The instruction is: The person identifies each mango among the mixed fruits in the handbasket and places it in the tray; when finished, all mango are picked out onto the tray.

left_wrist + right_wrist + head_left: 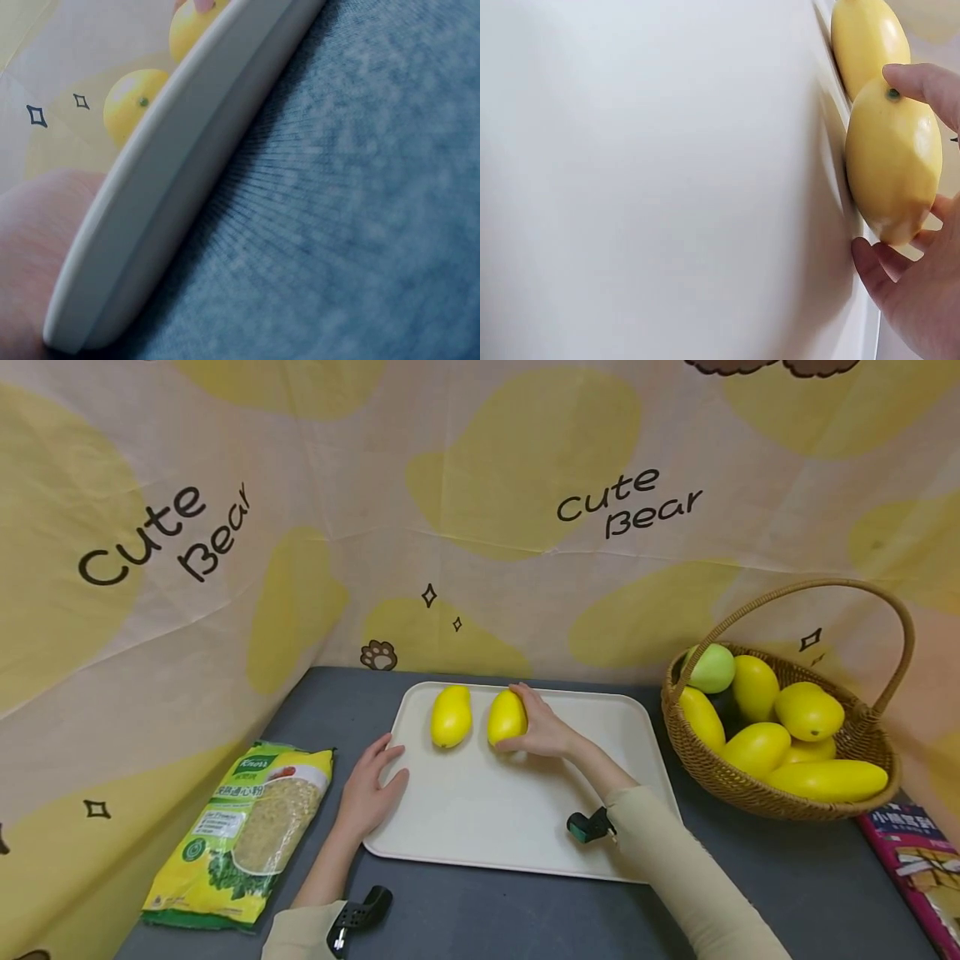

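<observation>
Two yellow mangoes lie side by side near the far edge of a white tray (480,810). My right hand (546,727) holds the right mango (506,718), thumb at its near end and fingers at its far end; the right wrist view shows that mango (894,161) between thumb and fingers. Just left of it, the other mango (451,717) is untouched. At the tray's left edge rests my left hand (372,789), fingers loosely spread and holding nothing. The left wrist view mostly shows the tray's rim (172,180), with part of that hand behind it.
A wicker basket (697,777) of yellow fruits and a green one (712,668) stands right of the tray. Left of the tray lies a yellow-green Knorr bag (243,835). A purple packet (918,860) sits at the far right. A printed cloth (480,527) hangs behind.
</observation>
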The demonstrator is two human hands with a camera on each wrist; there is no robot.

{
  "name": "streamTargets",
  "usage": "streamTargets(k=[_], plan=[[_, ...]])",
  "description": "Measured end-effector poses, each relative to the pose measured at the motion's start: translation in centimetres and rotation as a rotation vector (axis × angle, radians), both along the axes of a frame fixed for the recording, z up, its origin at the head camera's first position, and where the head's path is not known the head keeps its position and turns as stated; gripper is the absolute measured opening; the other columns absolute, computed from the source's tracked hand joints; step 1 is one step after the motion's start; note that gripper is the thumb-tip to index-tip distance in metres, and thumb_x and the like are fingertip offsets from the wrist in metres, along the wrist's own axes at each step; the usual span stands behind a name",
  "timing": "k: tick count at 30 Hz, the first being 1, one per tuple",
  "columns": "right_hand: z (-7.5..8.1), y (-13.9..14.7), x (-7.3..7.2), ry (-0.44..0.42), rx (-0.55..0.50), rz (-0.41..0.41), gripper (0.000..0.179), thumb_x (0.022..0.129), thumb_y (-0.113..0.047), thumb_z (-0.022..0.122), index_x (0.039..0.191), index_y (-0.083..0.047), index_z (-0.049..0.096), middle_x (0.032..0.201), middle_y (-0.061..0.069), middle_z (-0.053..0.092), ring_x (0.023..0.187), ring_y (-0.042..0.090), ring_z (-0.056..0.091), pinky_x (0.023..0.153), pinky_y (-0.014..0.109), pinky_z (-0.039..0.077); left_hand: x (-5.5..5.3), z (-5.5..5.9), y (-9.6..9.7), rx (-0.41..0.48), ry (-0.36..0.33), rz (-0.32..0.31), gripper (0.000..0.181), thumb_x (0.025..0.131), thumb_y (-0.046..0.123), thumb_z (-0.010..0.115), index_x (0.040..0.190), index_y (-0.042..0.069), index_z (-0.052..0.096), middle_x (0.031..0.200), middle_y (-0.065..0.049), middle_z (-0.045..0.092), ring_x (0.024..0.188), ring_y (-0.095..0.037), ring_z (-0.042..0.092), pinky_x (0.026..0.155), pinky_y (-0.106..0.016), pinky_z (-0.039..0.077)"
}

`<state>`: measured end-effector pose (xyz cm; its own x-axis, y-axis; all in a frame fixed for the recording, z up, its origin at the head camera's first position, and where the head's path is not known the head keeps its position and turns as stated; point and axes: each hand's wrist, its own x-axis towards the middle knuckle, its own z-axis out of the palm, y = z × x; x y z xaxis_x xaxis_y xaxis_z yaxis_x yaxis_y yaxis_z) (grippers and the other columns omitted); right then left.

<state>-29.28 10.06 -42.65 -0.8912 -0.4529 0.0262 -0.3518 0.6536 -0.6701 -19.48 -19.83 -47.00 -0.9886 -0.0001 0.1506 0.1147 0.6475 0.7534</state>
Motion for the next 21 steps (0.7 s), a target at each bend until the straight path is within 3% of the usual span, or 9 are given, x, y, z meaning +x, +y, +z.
streamTargets(k=[21], plan=[[0.04, -0.09, 0.15, 0.004, 0.008, 0.025, 0.107, 0.073, -0.040, 0.080, 0.155, -0.008, 0.018, 0.160, 0.019, 0.009, 0.147, 0.036, 0.010, 0.113, 0.059, 0.017, -0.14, -0.20, -0.16, -0.012, 0.007, -0.003, 0.042, 0.095, 0.015, 0.062, 0.135, 0.003, 0.056, 0.155, -0.013, 0.032, 0.142, -0.035, 0.029, 0.111, -0.058, 0.025]])
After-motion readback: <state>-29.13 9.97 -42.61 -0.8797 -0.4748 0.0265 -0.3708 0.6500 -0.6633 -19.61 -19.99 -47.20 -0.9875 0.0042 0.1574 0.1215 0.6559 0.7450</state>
